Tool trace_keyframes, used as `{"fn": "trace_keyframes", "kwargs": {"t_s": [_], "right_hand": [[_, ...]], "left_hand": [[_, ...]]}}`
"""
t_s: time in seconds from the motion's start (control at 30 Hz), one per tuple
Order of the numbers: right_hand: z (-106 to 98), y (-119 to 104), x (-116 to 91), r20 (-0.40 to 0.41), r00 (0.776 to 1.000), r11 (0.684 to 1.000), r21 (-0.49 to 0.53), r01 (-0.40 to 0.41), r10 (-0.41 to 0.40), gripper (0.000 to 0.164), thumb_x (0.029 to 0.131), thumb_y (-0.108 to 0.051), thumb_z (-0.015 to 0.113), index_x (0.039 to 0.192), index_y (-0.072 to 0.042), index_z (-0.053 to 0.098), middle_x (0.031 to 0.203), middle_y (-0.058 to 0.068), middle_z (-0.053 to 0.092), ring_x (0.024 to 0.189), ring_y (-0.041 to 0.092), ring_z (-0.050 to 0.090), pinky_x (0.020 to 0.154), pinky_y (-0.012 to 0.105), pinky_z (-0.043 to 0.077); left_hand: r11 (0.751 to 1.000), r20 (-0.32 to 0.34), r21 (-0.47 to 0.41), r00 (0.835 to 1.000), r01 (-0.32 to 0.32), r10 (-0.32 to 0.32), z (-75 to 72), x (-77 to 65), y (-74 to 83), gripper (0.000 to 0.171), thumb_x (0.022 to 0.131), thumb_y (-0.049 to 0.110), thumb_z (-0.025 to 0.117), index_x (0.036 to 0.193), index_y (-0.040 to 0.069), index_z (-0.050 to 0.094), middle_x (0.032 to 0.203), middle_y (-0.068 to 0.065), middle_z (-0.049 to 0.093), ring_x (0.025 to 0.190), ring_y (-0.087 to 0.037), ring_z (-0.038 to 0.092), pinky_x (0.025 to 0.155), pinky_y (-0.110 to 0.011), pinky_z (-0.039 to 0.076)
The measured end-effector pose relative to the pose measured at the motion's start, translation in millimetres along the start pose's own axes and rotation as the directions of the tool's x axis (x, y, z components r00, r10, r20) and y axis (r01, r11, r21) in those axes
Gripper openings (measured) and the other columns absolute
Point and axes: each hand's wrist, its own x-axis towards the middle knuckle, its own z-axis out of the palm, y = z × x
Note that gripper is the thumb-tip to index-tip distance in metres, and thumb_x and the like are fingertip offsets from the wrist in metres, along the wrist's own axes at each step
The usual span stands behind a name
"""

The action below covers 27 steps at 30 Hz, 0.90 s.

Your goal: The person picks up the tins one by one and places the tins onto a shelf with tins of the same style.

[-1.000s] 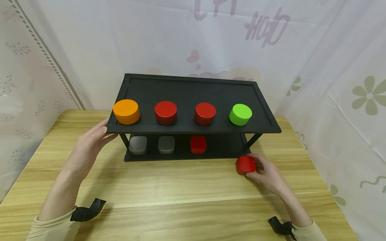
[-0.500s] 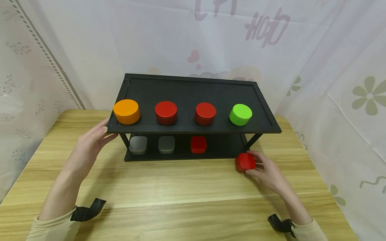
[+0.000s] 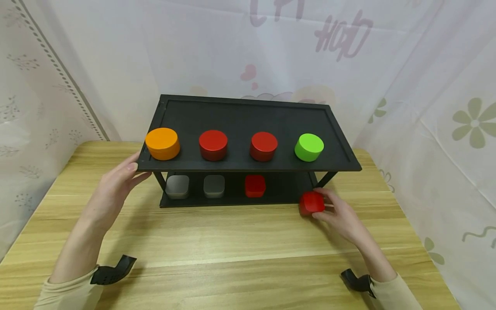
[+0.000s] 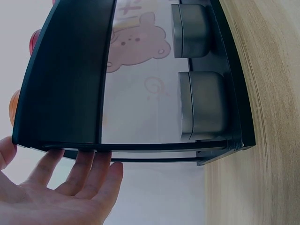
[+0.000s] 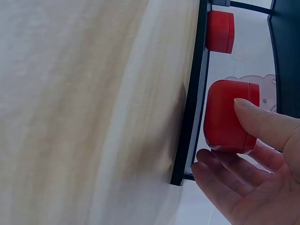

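My right hand (image 3: 341, 217) grips a red rounded-square tin (image 3: 311, 203) at the front right corner of a black two-tier shelf (image 3: 248, 116). In the right wrist view the thumb lies across the red tin (image 5: 229, 117), which is held just off the lower tier's edge. My left hand (image 3: 114, 189) holds the shelf's upper tier by its front left corner, thumb on the edge and fingers under it. Along the lower tier stand two grey square tins (image 3: 177, 187) and another red square tin (image 3: 255, 186).
Round tins line the upper tier's front: an orange tin (image 3: 162, 144), two red round tins (image 3: 213, 145) and a green tin (image 3: 308, 147). The shelf stands on a wooden table (image 3: 232, 258), with a printed white curtain (image 3: 248, 51) behind it.
My right hand has moved the red square tin forward and slightly left, from the table in front to the lower tier's right end. The left hand stays on the shelf corner.
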Motion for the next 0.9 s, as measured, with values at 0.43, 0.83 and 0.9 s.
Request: {"fn": "trace_keyframes", "kwargs": {"t_s": [0.43, 0.83, 0.9], "right_hand": [[-1, -6, 17, 0.005, 1.000, 0.999, 0.012, 0.031, -0.031, 0.064, 0.080, -0.016, 0.074, 0.136, -0.011, 0.044, 0.130, 0.014, 0.053, 0.116, 0.033, 0.055, 0.094, 0.047, 0.051], [-5, -17, 38, 0.050, 0.998, 1.000, 0.005, 0.025, -0.026, 0.065, 0.082, -0.013, 0.072, 0.139, -0.010, 0.041, 0.134, 0.014, 0.049, 0.116, 0.032, 0.056, 0.094, 0.047, 0.051], [-6, -18, 40, 0.048, 0.999, 1.000, -0.006, 0.024, -0.024, 0.065, 0.082, -0.013, 0.072, 0.139, -0.010, 0.041, 0.133, 0.013, 0.050, 0.115, 0.032, 0.056, 0.094, 0.047, 0.051]], "left_hand": [[1.000, -0.006, 0.003, 1.000, 0.007, -0.007, -0.3, -0.3, -0.1, 0.043, 0.103, 0.014, 0.030, 0.143, 0.001, 0.036, 0.147, 0.002, 0.044, 0.135, -0.008, 0.036, 0.103, -0.018, 0.037], [1.000, -0.007, -0.012, 1.000, -0.005, 0.005, -0.9, -0.2, -0.8, 0.043, 0.103, 0.013, 0.030, 0.143, 0.000, 0.036, 0.146, 0.002, 0.045, 0.135, -0.008, 0.038, 0.102, -0.017, 0.037], [1.000, -0.007, -0.014, 1.000, -0.006, 0.006, -0.9, -0.2, -0.6, 0.043, 0.103, 0.012, 0.030, 0.143, -0.001, 0.036, 0.146, 0.002, 0.045, 0.135, -0.008, 0.037, 0.102, -0.017, 0.037]]}}
